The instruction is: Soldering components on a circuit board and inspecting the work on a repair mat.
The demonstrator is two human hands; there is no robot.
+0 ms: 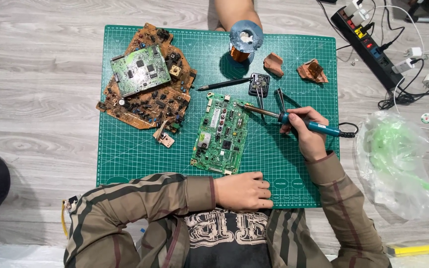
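The right hand (308,135) is closed around the blue handle of a soldering iron (294,119), gripping it like a pen, with the metal tip reaching left to the upper right edge of a green circuit board (222,134). That board lies tilted near the middle of a green cutting mat (125,149), which rests on a pale wood-grain floor (35,99). The left hand (243,190) lies flat on the mat's near edge, just below the board, fingers loosely together and holding nothing.

To the upper left of the mat sits a pile of brown circuit boards (147,97) with a smaller green board (140,70) on top, and a small brown board scrap (165,139) lies just below the pile. Beyond the central board are a dark pen-like tool (224,84), a small black stand (258,83) with tweezers (280,99) beside it, a spool of copper wire (244,42), and two brown fragments (294,67). A black power strip (368,42) with plugged-in cables lies off the mat at upper right, and a clear plastic bag with green contents (398,159) sits to the right
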